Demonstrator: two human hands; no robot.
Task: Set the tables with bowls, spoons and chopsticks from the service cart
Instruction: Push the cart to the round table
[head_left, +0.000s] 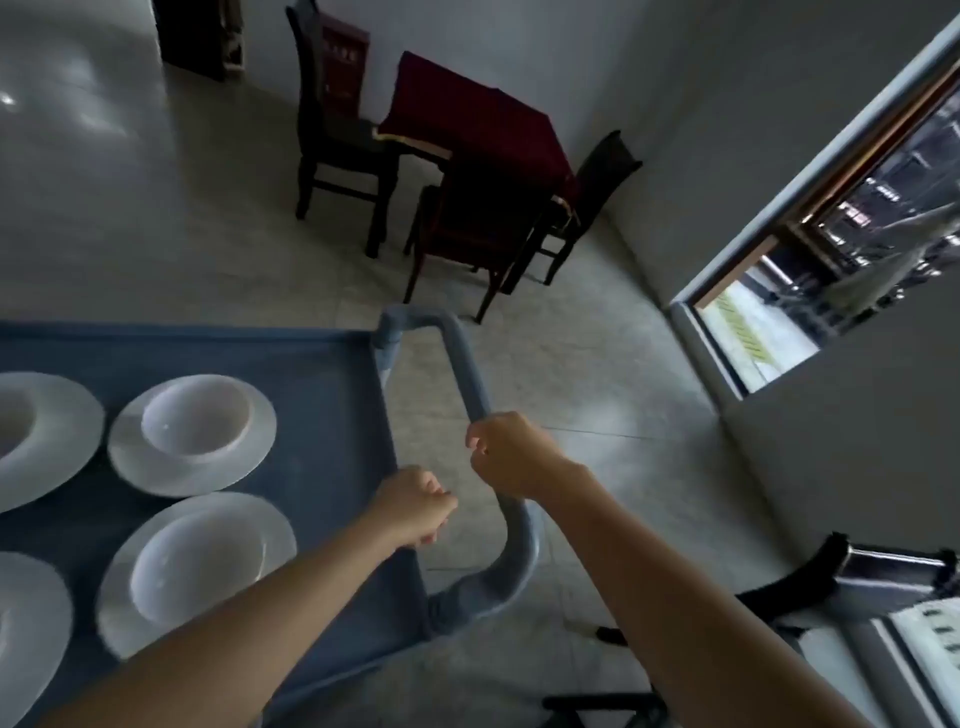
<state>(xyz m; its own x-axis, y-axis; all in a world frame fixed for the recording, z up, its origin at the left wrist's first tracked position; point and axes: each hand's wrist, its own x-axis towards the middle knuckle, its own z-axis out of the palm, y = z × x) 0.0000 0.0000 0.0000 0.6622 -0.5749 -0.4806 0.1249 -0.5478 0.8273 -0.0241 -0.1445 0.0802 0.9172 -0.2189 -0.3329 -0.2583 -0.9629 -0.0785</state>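
I see the service cart (322, 415) filling the lower left of my view, its blue tray top carrying white tableware: one bowl (197, 418) sits in a wide plate (156, 467) near the middle of the tray, a second deep plate (197, 566) lies closer to me, and parts of two more plates run off the left edge. I cannot make out any spoons or chopsticks on the tray from here. The cart's grey tubular handle (467, 374) loops off the right side of the tray. My right hand (511, 454) is curled round the handle's bar, fingers closed on it. My left hand (415, 506) is fisted over the tray's right edge, just beside the handle; whether it actually grips the rim or only rests there I cannot tell. Both forearms reach in from the bottom of the frame. Beyond the cart, well apart across the pale tiled floor (156, 234), stands a table (467, 119) draped in a dark red cloth against the wall, with dark wooden chairs (332, 130) pushed up around it. A large window (831, 234) opens on the right wall.
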